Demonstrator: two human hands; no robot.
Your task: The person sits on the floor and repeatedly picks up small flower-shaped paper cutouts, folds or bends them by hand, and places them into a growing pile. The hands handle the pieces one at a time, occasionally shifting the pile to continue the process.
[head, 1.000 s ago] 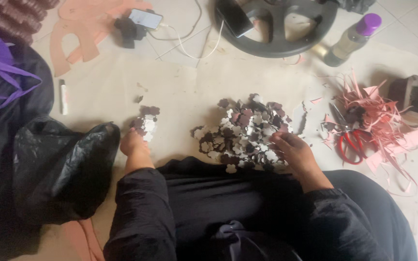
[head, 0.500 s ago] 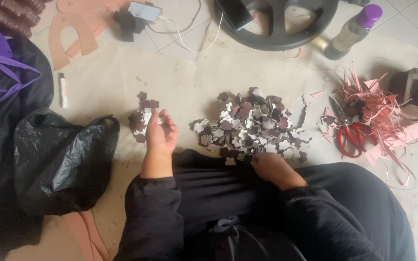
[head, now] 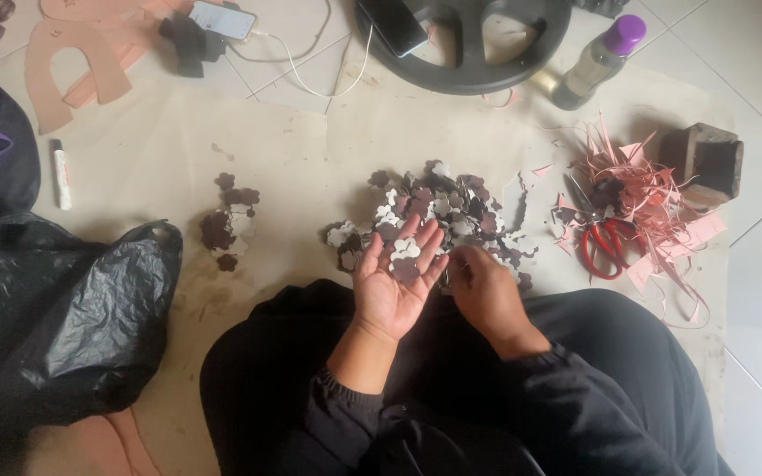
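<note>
Head view, looking down on a person seated on the floor. The left hand [head: 394,282] has come across from the small pile [head: 229,220] at the left, where it sat a second ago, and now lies palm up at the near edge of the big pile [head: 438,216] of flower-shaped cutouts, brown and white. Its fingers are apart and flat, with a few cutouts resting on the palm, none clamped. The right hand [head: 485,295] is just beside it, knuckles up, fingers curled toward the left palm; whether they pinch a piece I cannot tell. So the work has shifted from setting pieces down at the small pile to gathering or counting from the big one — that is my reading. Edges: black plastic bag [head: 63,326] crowds the left side, near the small pile. Red scissors [head: 601,242] lie in the pink paper scraps [head: 654,207] to the right, apart from the hands. Bare floor covering between the two piles leaves open room for passing across.
</note>
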